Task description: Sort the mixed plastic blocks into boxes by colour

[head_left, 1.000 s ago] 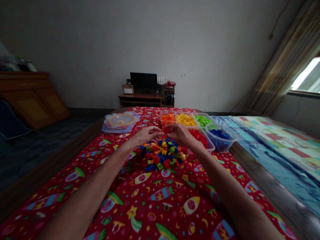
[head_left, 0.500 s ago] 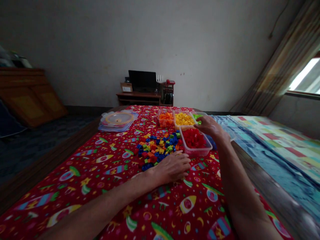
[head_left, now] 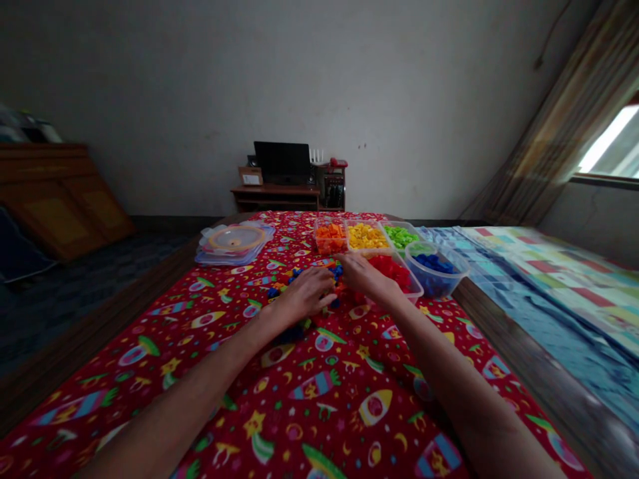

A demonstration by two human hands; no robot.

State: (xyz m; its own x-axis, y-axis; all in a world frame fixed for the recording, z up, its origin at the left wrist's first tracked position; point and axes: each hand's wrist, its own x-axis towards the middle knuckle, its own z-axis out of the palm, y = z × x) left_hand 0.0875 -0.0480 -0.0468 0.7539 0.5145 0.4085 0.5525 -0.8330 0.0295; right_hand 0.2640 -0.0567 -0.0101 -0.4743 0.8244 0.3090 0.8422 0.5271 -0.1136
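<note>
A pile of small mixed-colour plastic building blocks (head_left: pixel 284 286) lies on the red tablecloth, largely covered by my hands. My left hand (head_left: pixel 305 295) rests over the front of the pile, fingers bent and thumb apart from them. At the pile's right side, my right hand (head_left: pixel 367 274) reaches in with its fingers drawn together and pointing down; what is between them is hidden. Just beyond its wrist stands a clear box of red blocks (head_left: pixel 392 269), partly covered by that hand. To its right is a round tub of blue blocks (head_left: pixel 434 265).
Behind stand clear boxes of orange blocks (head_left: pixel 330 233), yellow blocks (head_left: pixel 367 236) and green blocks (head_left: pixel 400 237). Stacked lids (head_left: pixel 234 241) lie at the left. The patterned red tablecloth (head_left: pixel 319 386) covers the table, whose wooden edge (head_left: pixel 499 319) shows at right.
My right hand has come from above the green and blue containers, left and down to the pile. My left hand has moved left, from the pile's near right edge onto the blocks.
</note>
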